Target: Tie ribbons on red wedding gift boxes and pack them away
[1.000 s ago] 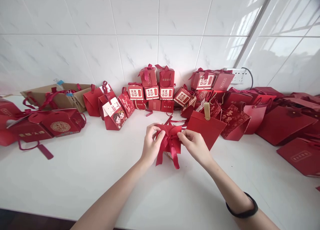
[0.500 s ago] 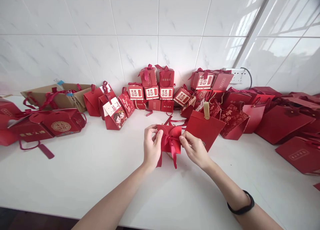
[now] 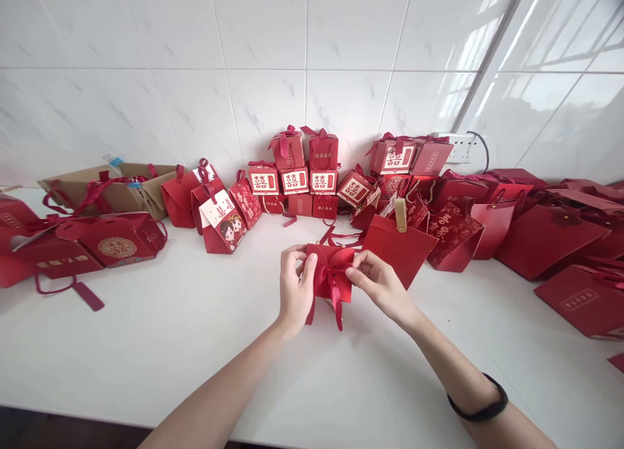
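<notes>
A small red gift box (image 3: 345, 292) is held up over the white table, its top facing me. Across that top runs a dark red ribbon (image 3: 336, 299) tied in a bow, its tails hanging down. My left hand (image 3: 296, 292) grips the box's left side, thumb on the front and fingers behind. On the right, my right hand (image 3: 380, 281) pinches a loop of the ribbon bow between thumb and fingertips at the box's edge. Just behind my right hand stands a taller red gift bag (image 3: 397, 244) with a beige strap.
Stacked red and white gift boxes (image 3: 294, 181) stand against the tiled wall. A cardboard tray (image 3: 160, 199) with ribbons and clips sits at back left. Red boxes (image 3: 121, 238) lie on the left, more red boxes (image 3: 550, 241) on the right. A power strip (image 3: 459, 149) is by the wall.
My right hand has shifted slightly, its thumb now further in over the bow's right loop. My left hand and the box stay about where they were.
</notes>
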